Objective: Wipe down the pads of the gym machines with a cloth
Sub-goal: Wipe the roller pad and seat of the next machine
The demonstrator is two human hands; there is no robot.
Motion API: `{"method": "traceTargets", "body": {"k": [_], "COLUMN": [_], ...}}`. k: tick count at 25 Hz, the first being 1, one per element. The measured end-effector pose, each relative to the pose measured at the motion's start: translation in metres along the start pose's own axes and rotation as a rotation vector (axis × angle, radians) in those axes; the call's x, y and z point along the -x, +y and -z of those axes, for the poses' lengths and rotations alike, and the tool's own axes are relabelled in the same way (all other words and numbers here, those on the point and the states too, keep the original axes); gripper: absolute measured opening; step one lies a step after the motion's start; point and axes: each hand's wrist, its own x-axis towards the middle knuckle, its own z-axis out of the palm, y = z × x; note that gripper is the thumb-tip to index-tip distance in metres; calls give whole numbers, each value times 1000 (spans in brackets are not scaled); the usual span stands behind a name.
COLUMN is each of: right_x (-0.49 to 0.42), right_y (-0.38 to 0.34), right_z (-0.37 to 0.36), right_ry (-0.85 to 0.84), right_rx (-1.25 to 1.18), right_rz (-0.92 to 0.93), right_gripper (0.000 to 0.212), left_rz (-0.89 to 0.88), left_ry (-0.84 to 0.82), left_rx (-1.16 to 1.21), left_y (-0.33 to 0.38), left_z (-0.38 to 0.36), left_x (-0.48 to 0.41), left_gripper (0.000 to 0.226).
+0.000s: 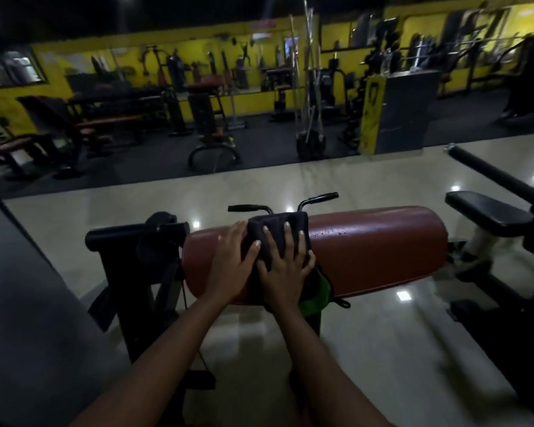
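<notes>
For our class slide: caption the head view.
Both hands press a dark cloth onto a red gym pad.

Both bare forearms reach forward side by side, the left hand lying flat with fingers straight and slightly spread, the right hand just beside it (thumbs almost meeting), its fingers likewise extended and splayed, palm pressing downward.

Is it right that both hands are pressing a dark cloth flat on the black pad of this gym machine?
Not quite: the pad is reddish-brown, not black. In the head view, the left hand and right hand press the dark cloth flat on the reddish-brown pad. The black pad stands apart to the right, untouched.
</notes>
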Motion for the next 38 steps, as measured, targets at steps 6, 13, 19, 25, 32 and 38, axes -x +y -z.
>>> {"method": "traceTargets", "body": {"k": [6, 13, 19, 25, 32, 38], "right_x": [-33, -42, -21, -54, -41, -86], "right_y": [69, 98, 100, 128, 130, 191], "right_z": [5, 17, -2, 23, 20, 66], "right_ry": [148, 452, 358, 569, 403, 477], "right_rx": [73, -92, 69, -60, 36, 21], "right_rz": [40, -381, -122, -476, -133, -227], "right_gripper": [61, 56, 62, 55, 56, 52], "left_rz": [-215, -401, -445, -462, -433, -518], "left_ry": [-53, -274, -230, -210, -323, -422], "left_rx": [-179, -551, -501, -572, -542, -550], "left_y": [18, 23, 13, 16, 17, 62], "left_z": [-28, -75, -82, -82, -81, -120], "left_x": [-30, -77, -77, -74, -79, -95], "left_gripper": [77, 82, 69, 75, 98, 96]}}
